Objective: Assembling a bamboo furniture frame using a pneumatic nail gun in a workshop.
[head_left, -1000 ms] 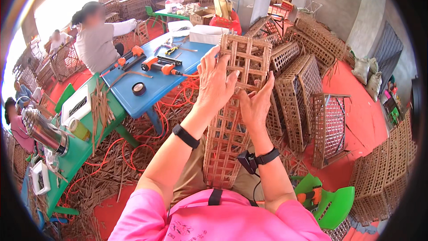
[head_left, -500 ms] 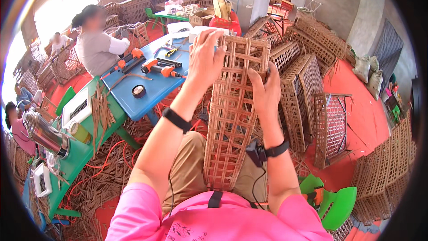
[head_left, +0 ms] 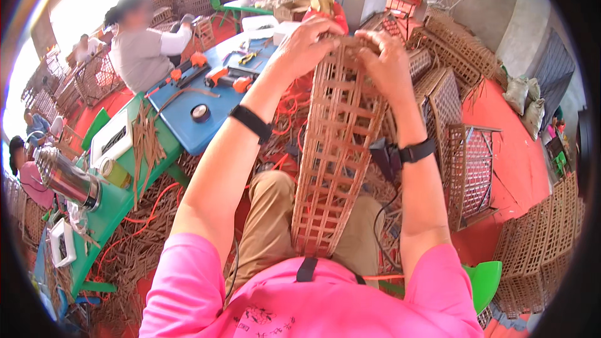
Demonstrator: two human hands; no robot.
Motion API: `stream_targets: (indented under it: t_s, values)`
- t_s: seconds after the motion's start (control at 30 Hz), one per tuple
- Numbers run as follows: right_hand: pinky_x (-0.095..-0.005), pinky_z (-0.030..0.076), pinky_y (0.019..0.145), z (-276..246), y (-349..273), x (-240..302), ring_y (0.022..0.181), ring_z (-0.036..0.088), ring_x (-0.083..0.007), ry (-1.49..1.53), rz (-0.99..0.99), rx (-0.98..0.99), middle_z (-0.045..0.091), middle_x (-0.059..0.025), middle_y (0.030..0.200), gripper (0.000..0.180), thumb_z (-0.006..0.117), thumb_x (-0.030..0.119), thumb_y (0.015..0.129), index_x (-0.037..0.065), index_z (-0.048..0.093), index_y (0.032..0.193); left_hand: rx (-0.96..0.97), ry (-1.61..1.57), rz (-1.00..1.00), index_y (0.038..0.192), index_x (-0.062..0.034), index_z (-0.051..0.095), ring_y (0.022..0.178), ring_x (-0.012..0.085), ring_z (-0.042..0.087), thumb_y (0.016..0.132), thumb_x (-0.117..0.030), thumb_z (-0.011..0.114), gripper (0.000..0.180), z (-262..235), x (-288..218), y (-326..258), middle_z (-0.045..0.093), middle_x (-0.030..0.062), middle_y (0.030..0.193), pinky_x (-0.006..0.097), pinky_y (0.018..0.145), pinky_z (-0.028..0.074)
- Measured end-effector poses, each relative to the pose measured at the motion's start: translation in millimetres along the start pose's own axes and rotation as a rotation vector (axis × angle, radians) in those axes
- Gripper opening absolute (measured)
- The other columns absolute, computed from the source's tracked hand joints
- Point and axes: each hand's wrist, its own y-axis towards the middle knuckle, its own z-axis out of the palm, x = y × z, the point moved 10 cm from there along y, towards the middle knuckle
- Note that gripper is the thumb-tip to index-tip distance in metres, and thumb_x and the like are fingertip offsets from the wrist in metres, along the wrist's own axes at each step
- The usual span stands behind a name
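Since a second ago both hands have climbed from the middle of the woven panel (head_left: 338,144) to its far top edge, and the panel now stands longer and more upright in front of the person, its lower end resting at the lap between the knees. The left hand (head_left: 307,44) curls over the top left corner, fingers closed around the edge in a firm grip, with a black band on that wrist. The right hand (head_left: 388,66) is clamped on the top right part of the same edge, fingers bent over the slats, also with a dark wrist strap. The panel is an open lattice of brown strips, narrow and tall, and tilted slightly away from the person. To the left stands a blue table (head_left: 188,119) carrying a roll of black tape (head_left: 200,112) and orange power tools (head_left: 225,78), with a person in a grey top (head_left: 144,50) seated beyond it. Nearer on the left a green table (head_left: 119,194) bears a steel flask (head_left: 66,178). Finished woven crates (head_left: 469,169) are stacked on the red floor to the right, well apart from the hands.
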Motion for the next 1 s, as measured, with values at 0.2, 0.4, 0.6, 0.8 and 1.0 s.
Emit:
stream_targets:
  t_s: [0.2,0.4,0.6,0.8,1.0]
  values:
    - [-0.0485,0.049,0.096,9.3,4.6,-13.5,0.113,0.062,-0.0386,-0.021,0.005,0.170,0.065,-0.0265,0.115,0.057,0.073,0.034,0.086,0.000,0.061,0.131,0.040,0.023,0.088,0.123,-0.0048,0.065,0.112,0.0303,0.060,0.092,-0.020,0.066,0.035,2.6,-10.3,1.8,0.064,0.0164,0.117,0.040,0.100,0.046]
    - [-0.0426,0.048,0.097,-1.9,15.3,7.5,0.104,0.065,-0.0376,-0.073,-0.126,0.009,0.071,-0.0195,0.106,0.035,0.067,0.021,0.086,-0.003,0.070,0.111,-0.060,0.081,-0.026,0.120,-0.0077,0.067,0.115,0.0357,0.058,0.094,-0.018,0.060,0.029,0.1,-3.9,-2.8,0.062,0.0195,0.119,0.042,0.100,0.045]
    - [-0.0443,0.042,0.105,-26.7,-49.7,1.0,0.126,0.055,-0.0325,-0.026,-0.094,-0.166,0.057,-0.0245,0.137,0.065,0.072,0.033,0.083,0.003,0.056,0.138,-0.237,0.053,-0.020,0.142,-0.0083,0.046,0.127,0.0405,0.051,0.093,-0.018,0.059,0.052,17.1,-15.4,-76.4,0.052,0.0203,0.138,0.045,0.108,0.039]
    - [-0.0467,0.052,0.098,19.3,-208.5,7.0,0.112,0.065,-0.0321,0.213,0.471,0.087,0.058,-0.0246,0.131,0.104,0.082,0.036,0.081,-0.004,0.018,0.152,-0.271,0.099,-0.194,0.120,0.0009,0.062,0.103,0.0353,0.063,0.090,-0.026,0.067,0.041,28.9,-29.7,-216.0,0.064,0.0178,0.103,0.042,0.091,0.050]
    - [-0.0429,0.059,0.081,39.5,-226.8,5.3,0.106,0.067,-0.0286,0.387,0.581,0.201,0.061,-0.0242,0.123,0.087,0.074,0.024,0.091,-0.003,0.017,0.150,-0.032,0.191,-0.349,0.120,0.0039,0.060,0.095,0.0402,0.063,0.090,-0.028,0.067,0.044,44.7,-21.0,-233.0,0.064,0.0221,0.103,0.047,0.084,0.050]
